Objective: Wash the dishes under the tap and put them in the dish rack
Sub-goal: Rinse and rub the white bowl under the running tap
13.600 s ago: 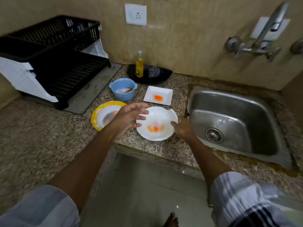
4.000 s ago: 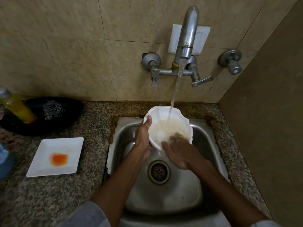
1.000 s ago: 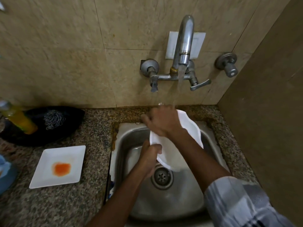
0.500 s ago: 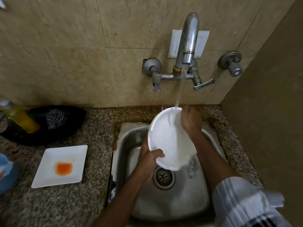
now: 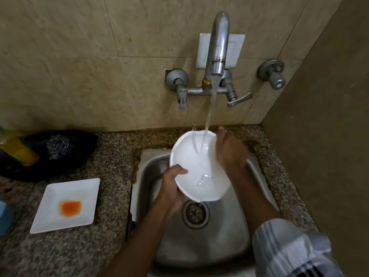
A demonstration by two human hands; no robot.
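I hold a round white plate [image 5: 196, 166] tilted over the steel sink [image 5: 199, 236], under the running tap [image 5: 216, 47]. The stream of water lands on the plate's upper part and runs down it. My left hand [image 5: 171, 188] grips the plate's lower left rim, thumb over the edge. My right hand [image 5: 228, 150] holds the plate's right rim, its fingers hidden behind the plate. A square white plate [image 5: 66, 204] with an orange stain lies on the counter to the left. The dish rack is out of view.
A black dish [image 5: 65, 156] holding a steel scrubber [image 5: 57, 145] and a yellow soap bottle [image 5: 18, 148] sits at the back left. A blue bowl [image 5: 4, 216] shows at the left edge. A wall stands close on the right.
The plate has tipped a little flatter under the stream, and my right hand has slid down its right rim. My left hand keeps its grip.
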